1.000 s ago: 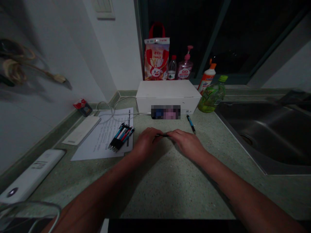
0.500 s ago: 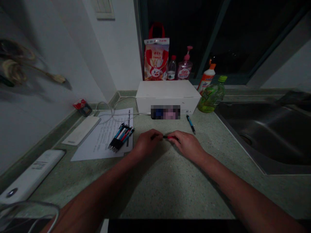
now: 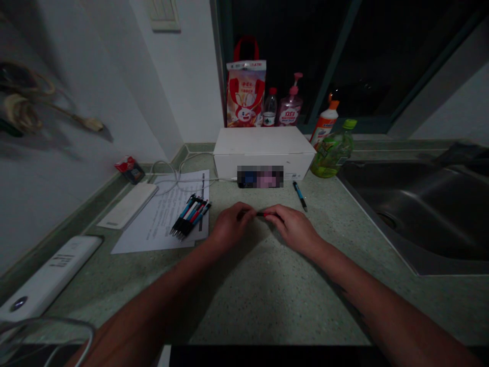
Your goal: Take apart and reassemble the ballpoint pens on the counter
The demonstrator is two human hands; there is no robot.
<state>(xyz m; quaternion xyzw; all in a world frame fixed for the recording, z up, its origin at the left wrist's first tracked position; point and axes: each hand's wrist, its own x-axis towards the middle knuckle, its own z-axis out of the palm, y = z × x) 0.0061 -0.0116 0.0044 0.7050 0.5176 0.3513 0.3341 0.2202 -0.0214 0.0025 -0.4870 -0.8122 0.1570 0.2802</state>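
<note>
Slim black-and-red pen (image 3: 261,214) between two bare hands (image 3: 263,219).

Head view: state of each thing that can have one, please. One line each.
Left hand: closed on held pen
Right hand: closed on held pen
Held pen: level, mostly hidden
Pens: bunched, lying on paper
Paper: flat
Loose pen: lying on counter
Box: shut
Green bottle: capped, part full
Clear bottle: capped, upright
Device: screen blurred, can't tell
</note>
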